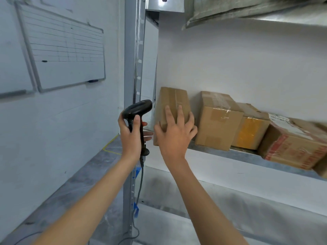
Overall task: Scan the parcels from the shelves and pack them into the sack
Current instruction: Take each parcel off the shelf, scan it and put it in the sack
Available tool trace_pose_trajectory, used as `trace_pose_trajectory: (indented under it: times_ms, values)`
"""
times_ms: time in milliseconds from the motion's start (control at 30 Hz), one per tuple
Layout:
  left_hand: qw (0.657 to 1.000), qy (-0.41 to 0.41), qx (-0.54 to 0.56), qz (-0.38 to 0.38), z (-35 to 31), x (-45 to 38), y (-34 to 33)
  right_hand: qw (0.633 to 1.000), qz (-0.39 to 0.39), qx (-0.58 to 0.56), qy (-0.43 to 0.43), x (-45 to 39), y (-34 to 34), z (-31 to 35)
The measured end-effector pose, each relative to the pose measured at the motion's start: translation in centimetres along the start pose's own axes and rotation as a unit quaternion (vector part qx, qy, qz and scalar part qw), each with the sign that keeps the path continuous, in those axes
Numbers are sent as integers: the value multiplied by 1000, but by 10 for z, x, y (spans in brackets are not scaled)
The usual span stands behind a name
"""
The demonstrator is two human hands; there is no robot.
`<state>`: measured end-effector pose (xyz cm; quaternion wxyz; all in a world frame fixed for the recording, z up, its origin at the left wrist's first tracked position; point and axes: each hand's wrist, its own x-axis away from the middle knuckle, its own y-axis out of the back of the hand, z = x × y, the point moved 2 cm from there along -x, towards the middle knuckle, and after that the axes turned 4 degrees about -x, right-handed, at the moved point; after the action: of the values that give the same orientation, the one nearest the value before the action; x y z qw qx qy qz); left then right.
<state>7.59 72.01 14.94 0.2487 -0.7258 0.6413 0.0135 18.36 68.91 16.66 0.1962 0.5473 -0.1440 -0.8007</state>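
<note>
A black handheld barcode scanner (138, 107) with a trailing cable is gripped in my left hand (131, 137), held upright beside the shelf post. My right hand (174, 131) lies on the front of a plain brown cardboard parcel (174, 99) at the left end of the metal shelf (221, 152), fingers spread over its face and thumb at its lower left edge. The parcel stands tilted at the shelf's edge. Three more parcels sit to its right: a taped brown box (217, 121), a box with yellow tape (251, 128), and a box with red print (293, 147).
A grey steel shelf post (131, 59) rises just left of the parcels. A whiteboard (65, 53) hangs on the left wall. A lower shelf board (247, 209) lies beneath, and grey bagged goods (230, 11) overhang the shelf above. No sack is in view.
</note>
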Motion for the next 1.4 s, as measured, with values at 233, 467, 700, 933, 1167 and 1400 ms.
trace_pose_trajectory:
  times_ms: [233,467,700,933,1167,1400]
  values:
    - [997,46,41,-53,8,-1,8,958,12,-237,-160,32,13,-4]
    - [999,38,21,-20,3,4,10,979,100,-127,-124,26,25,-7]
    - [999,10,45,17,-8,15,7,979,188,33,-76,26,13,4]
    - [997,30,68,1,-5,16,19,985,129,16,-112,30,9,7]
    - [996,56,74,-1,-6,11,30,936,166,-247,-185,41,21,3]
    - [994,18,108,-1,-20,20,25,910,201,-297,-207,30,25,-5]
